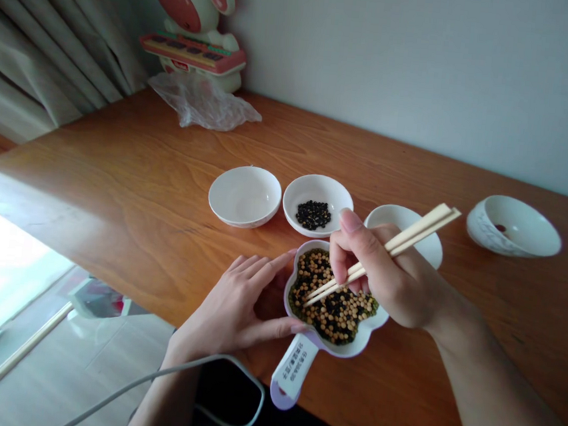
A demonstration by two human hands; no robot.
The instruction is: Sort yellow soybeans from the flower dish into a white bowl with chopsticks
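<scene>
A white flower-shaped dish (364,338) with a purple rim and a labelled handle stands near the table's front edge. Mixed beans (337,315), tan, black and green, cover its bottom. My left hand (238,296) holds the dish from the left, index finger at the rim and thumb by the base of the handle. Over the dish's right side, my right hand (389,270) is closed around a pair of pale wooden chopsticks (402,241). Their tips are down among the beans at the left; whether a bean is between them I cannot tell.
Behind the dish are a white bowl (244,199), a bowl (293,197) with black beans (312,214), and another bowl (399,216) partly hidden by my right hand. A patterned bowl (513,228) is farther right. A toy keyboard (193,53), plastic bag (207,102) and cable (168,372) also show.
</scene>
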